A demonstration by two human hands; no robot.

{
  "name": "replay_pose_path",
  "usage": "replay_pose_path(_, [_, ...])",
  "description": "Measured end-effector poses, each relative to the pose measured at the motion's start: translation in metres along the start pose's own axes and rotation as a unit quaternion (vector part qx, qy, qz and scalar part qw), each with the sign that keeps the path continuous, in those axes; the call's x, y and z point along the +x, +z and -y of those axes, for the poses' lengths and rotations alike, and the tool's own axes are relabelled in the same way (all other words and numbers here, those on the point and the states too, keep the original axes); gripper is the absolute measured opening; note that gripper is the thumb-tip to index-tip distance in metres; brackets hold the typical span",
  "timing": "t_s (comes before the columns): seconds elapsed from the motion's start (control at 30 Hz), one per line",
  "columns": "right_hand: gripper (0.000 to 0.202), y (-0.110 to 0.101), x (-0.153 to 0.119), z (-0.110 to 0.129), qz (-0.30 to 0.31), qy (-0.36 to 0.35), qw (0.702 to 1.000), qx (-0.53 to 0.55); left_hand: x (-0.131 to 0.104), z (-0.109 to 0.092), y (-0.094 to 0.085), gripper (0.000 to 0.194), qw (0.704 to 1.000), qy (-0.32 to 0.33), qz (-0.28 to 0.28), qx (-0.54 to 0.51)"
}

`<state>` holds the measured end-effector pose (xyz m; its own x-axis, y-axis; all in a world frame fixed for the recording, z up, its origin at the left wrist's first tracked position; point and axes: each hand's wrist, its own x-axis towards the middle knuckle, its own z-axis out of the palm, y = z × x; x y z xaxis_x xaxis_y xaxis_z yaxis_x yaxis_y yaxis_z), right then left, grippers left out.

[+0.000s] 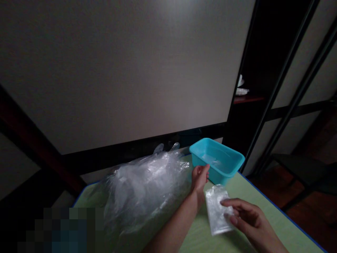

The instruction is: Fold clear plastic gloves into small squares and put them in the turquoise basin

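My left hand [200, 179] is at the near side of a turquoise plastic basin [229, 172], its fingers curled together with the thumb pointing up; what they hold, if anything, is hidden. Some clear plastic lies inside the basin. My right hand [244, 216] has its thumb and forefinger at the right edge of a flat, folded clear plastic packet [217, 211], which is over the green tabletop. To the left of my left hand spreads a large heap of thin clear plastic [147, 186].
The green table [265, 214] has a blue edge. Behind it stands a pale sliding-door cabinet [131, 77], with an open dark section holding white items [241, 91] on a shelf. A dark chair [308, 172] is at the right.
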<state>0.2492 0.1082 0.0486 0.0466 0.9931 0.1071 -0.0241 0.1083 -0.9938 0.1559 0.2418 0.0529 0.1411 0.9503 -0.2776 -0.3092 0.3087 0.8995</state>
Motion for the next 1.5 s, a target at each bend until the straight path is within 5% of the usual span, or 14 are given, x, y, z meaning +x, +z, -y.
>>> replay_pose_path(0.4, [0.014, -0.015, -0.007, 0.005, -0.045, -0.004, 0.998, -0.038, 0.003, 0.002, 0.014, 0.025, 0.996, 0.06, -0.005, -0.059])
replay_pose_path(0.6, [0.01, -0.036, -0.027, 0.045, -0.09, -0.058, 0.989, -0.101, -0.04, -0.023, -0.023, 0.015, 0.997, 0.042, 0.052, -0.046])
replay_pose_path(0.7, [0.029, -0.041, -0.033, 0.073, -0.106, -0.074, 0.989, -0.078, -0.068, -0.036, -0.049, 0.014, 0.997, 0.012, 0.079, -0.025])
replay_pose_path(0.8, [0.051, -0.035, -0.032, 0.101, -0.081, -0.094, 0.99, -0.063, -0.093, -0.044, -0.068, 0.018, 0.992, -0.006, 0.122, 0.005])
replay_pose_path(0.93, [0.05, -0.014, -0.019, 0.118, -0.033, -0.122, 0.98, -0.151, -0.115, -0.047, -0.078, 0.018, 0.99, -0.014, 0.139, 0.006])
replay_pose_path(1.03, [0.046, 0.0, -0.007, 0.113, -0.003, -0.148, 0.955, -0.255, -0.125, -0.046, -0.077, 0.013, 0.991, 0.001, 0.136, -0.003])
replay_pose_path(1.2, [0.044, 0.011, 0.008, 0.097, 0.012, -0.183, 0.86, -0.477, -0.131, -0.044, -0.075, 0.01, 0.99, 0.056, 0.128, 0.009])
replay_pose_path(1.37, [0.013, 0.017, 0.011, 0.097, 0.019, -0.236, 0.796, -0.557, -0.131, -0.043, -0.076, 0.011, 0.989, 0.069, 0.127, 0.02])
replay_pose_path(1.5, [0.017, 0.021, 0.006, 0.098, 0.037, -0.224, 0.76, -0.61, -0.129, -0.041, -0.076, 0.011, 0.987, 0.077, 0.141, 0.019])
